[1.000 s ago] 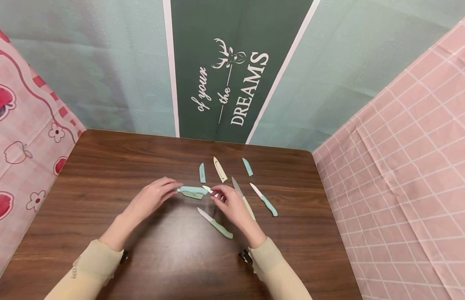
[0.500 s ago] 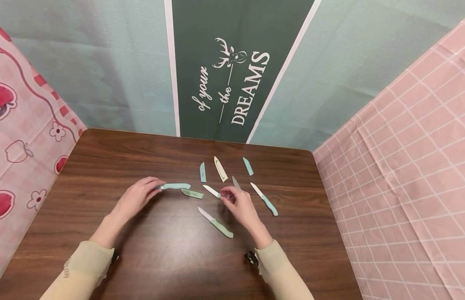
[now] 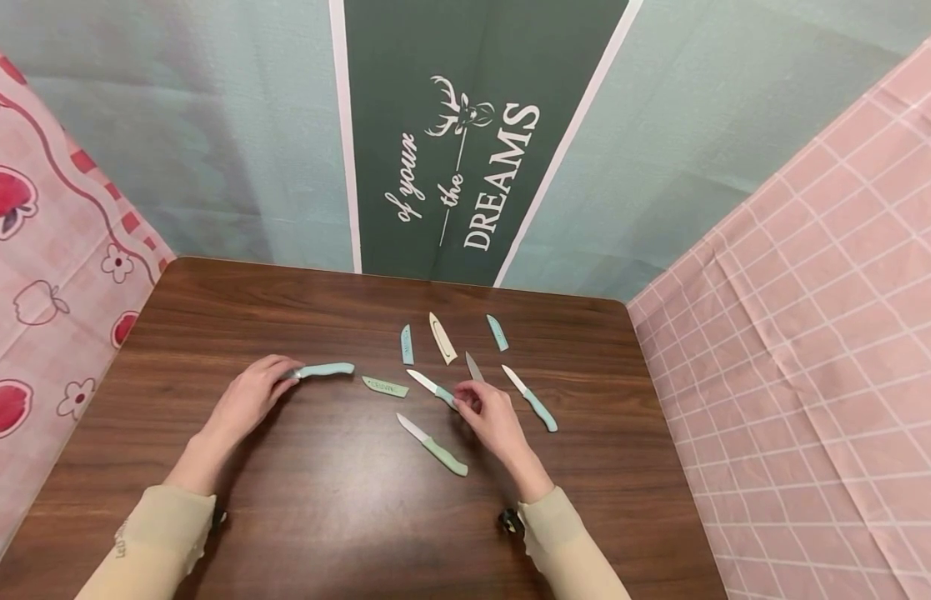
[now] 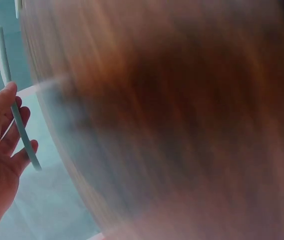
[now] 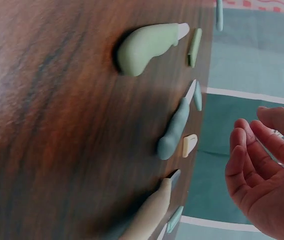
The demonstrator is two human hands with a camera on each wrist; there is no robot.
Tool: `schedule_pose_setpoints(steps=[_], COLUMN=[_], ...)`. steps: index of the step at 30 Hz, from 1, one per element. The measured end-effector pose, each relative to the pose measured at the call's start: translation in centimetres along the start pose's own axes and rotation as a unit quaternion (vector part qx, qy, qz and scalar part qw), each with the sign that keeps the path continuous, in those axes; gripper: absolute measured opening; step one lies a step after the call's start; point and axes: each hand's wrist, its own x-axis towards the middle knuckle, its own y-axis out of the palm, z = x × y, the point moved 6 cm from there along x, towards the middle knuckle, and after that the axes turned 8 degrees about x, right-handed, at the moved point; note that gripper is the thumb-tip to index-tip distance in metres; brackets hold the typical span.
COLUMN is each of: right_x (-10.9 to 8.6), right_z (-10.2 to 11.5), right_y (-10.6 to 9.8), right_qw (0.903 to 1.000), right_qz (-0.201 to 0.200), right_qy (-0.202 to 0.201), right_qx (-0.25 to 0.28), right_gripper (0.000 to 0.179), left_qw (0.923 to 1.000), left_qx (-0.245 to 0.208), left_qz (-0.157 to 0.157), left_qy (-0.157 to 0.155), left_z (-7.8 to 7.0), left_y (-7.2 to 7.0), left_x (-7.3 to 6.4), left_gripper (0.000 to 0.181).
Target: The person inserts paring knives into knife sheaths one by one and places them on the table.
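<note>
My left hand (image 3: pixel 247 394) pinches a knife with a light blue handle (image 3: pixel 328 370) above the table's left half. Its handle points right, and my fingers cover much of its other end. In the left wrist view the knife (image 4: pixel 3 57) looks slim, seen edge-on. My right hand (image 3: pixel 492 417) hovers with loosely curled fingers, holding nothing in the right wrist view. Below it lie a blue-handled knife (image 3: pixel 433 389) and a cream-handled knife (image 5: pixel 149 210), partly hidden in the head view. A green-handled knife (image 3: pixel 433 446) lies nearer the front, another blue-handled knife (image 3: pixel 530 400) farther right.
Blade sheaths lie behind the knives: a green one (image 3: pixel 386 387), a blue one (image 3: pixel 407 344), a cream one (image 3: pixel 442 338) and a second blue one (image 3: pixel 498 332). The brown wooden table (image 3: pixel 322 517) is bounded by fabric hangings (image 3: pixel 270 167) at the back and sides.
My left hand has carried its blue-handled knife leftward, off the green sheath. The right hand has laid down a blue-handled knife, let go and drawn back slightly to the right.
</note>
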Motion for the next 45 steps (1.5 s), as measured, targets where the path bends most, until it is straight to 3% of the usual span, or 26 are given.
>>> schedule_pose_setpoints(steps=[12,21,30,37,45], right_x=[-0.4,-0.9,-1.6,-2.2,-2.8], right_z=[-1.6,-2.1,-1.4,-0.9,-0.6], right_y=[0.4,1.0,2.3,3.8,4.9], right_qw=[0.9988,0.9979,0.998,0.9964,0.9931], right_qz=[0.009,0.019,0.051,0.08,0.115], right_qy=[0.024,0.022,-0.004,-0.019,-0.004], right_qx=[-0.042,-0.057,-0.037,-0.023,-0.019], right_gripper=[0.017,0.021,0.019,0.02,0.024], left_qw=[0.9971,0.9985,0.9949,0.9954,0.9952], left_qx=[-0.003,0.011,0.024,0.026,0.032], left_qz=[0.068,0.042,0.064,0.058,0.069], left_qy=[-0.034,-0.032,-0.074,-0.071,-0.062], left_z=[1.5,1.7,2.2,1.9,0.8], left_y=[0.5,0.1,0.1,-0.1,0.6], left_x=[0.3,0.7,0.7,0.8,1.3], left_gripper=[0.019,0.02,0.019,0.023,0.03])
